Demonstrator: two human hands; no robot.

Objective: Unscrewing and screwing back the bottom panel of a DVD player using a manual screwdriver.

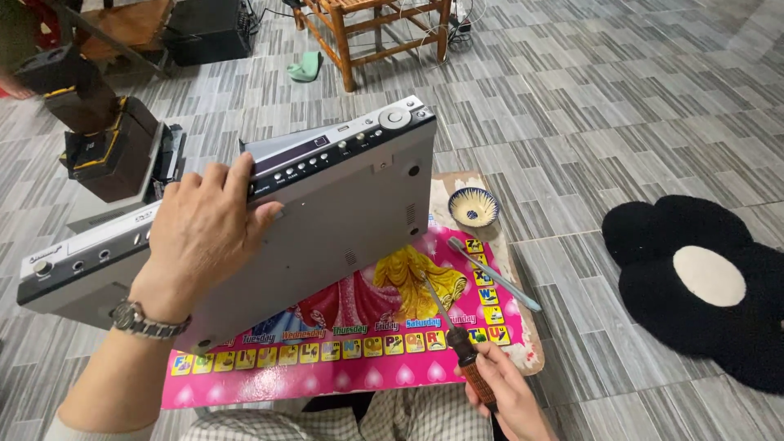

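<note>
The left hand [204, 233] grips the top edge of a flat silver metal player box [327, 212], tilted on edge over a pink cartoon-printed mat [359, 359] with yellow picture squares. The right hand [510, 400] is closed around a brown-handled screwdriver [457, 343], beside a small patterned bowl [474, 206].

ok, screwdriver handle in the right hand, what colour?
Orange-brown with a black collar; the screwdriver sits in the right hand, clearest in the head view.

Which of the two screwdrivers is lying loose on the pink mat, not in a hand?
The slim grey-handled screwdriver beside the small patterned bowl; the brown-handled screwdriver is gripped in the right hand.
</note>
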